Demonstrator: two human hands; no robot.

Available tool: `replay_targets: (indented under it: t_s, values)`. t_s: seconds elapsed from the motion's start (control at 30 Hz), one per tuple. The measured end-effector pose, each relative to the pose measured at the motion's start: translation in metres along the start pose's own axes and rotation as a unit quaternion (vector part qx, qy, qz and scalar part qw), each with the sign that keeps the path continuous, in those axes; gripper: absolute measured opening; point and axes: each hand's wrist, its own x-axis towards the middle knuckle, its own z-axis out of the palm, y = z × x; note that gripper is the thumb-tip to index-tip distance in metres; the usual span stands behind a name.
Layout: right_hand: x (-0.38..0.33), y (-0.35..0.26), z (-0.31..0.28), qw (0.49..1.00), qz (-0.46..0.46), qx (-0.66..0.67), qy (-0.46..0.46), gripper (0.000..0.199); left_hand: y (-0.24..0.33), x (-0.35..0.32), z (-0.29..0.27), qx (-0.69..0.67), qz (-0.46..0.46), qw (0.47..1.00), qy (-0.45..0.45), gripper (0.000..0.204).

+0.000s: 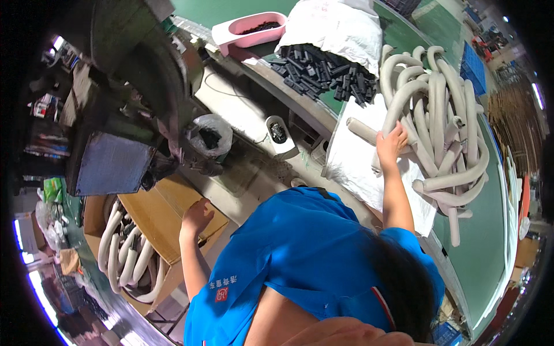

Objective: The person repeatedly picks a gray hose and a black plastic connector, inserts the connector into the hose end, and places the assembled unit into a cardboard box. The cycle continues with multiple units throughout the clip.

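The pale foam tubes (438, 121) lie heaped on the green bench (490, 242) at upper right; they look light, soft and bendy, best gripped mid-length; the right hand (391, 144) closes on one tube's end; the left hand (197, 216) rests fingers-down on a cardboard box (153, 216) at lower left; black pieces (326, 72) spill from a white sack (334, 29) above.

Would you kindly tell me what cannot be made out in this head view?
- Skin-coloured shape at the lower edge: blurred and cut off, so hand or forearm is unclear.
- Co-worker's hand on the pale foam tubes: the grip is hidden by the hand's own back.
- Pink tray: its dark contents are too small to identify.
- Cardboard box: the inside is partly hidden by its flap.
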Motion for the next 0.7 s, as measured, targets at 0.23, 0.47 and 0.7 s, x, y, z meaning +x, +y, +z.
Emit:
replay_targets:
  t_s: [0.23, 0.47, 0.7]
  values:
    - [0.057, 0.022, -0.006, 0.87, 0.14, 0.455, -0.13, 0.049, 0.082, 0.014, -0.017, -0.033, 0.193, 0.98, -0.047, 0.037]
    - [0.03, 0.003, -0.039, 0.82, 0.076, 0.557, -0.108, 0.038, 0.192, 0.025, -0.062, -0.158, 0.316, 0.925, -0.14, 0.038]
    - [-0.009, -0.073, -0.093, 0.798, -0.201, 0.506, -0.26, 0.046, 0.282, 0.042, -0.084, -0.29, 0.465, 0.835, -0.06, 0.067]
